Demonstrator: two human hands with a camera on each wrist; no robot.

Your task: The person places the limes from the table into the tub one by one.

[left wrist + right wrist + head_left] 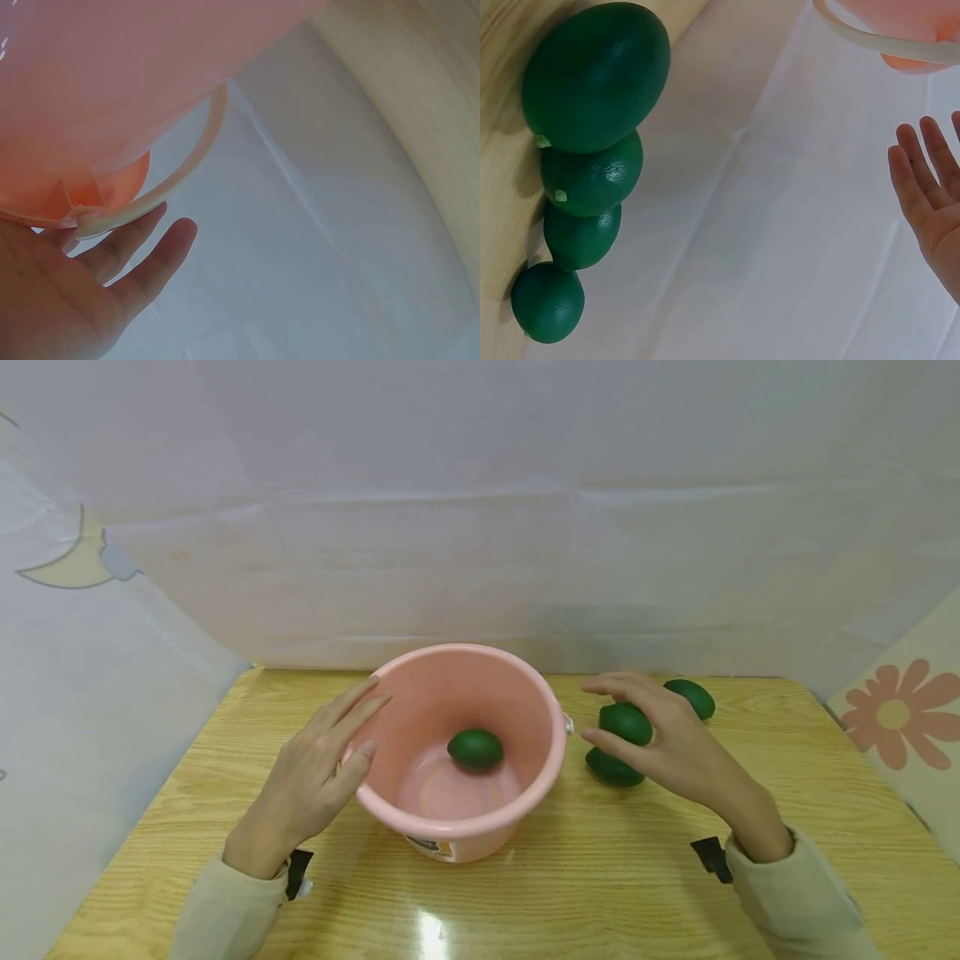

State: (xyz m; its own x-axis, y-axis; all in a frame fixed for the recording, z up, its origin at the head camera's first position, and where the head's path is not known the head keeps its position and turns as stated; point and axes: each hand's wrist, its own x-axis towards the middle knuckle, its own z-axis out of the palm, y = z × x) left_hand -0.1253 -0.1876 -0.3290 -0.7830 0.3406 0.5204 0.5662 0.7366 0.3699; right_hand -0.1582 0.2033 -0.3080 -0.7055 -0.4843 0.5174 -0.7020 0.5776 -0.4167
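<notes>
My left hand (322, 756) is at the left rim of a round pink plastic bucket (457, 823), fingers extended and apart; I cannot tell whether they touch the rim. The bucket stands upright near the far edge of the light wood-grain tabletop (585, 893), slightly left of its middle. One glossy dark-green oval fruit (476, 750) lies on the bucket's floor. My right hand (667, 735) is over four similar green fruits (627, 724), fingers apart, gripping nothing. These lie in a row right of the bucket, toward the tabletop's far right corner.
</notes>
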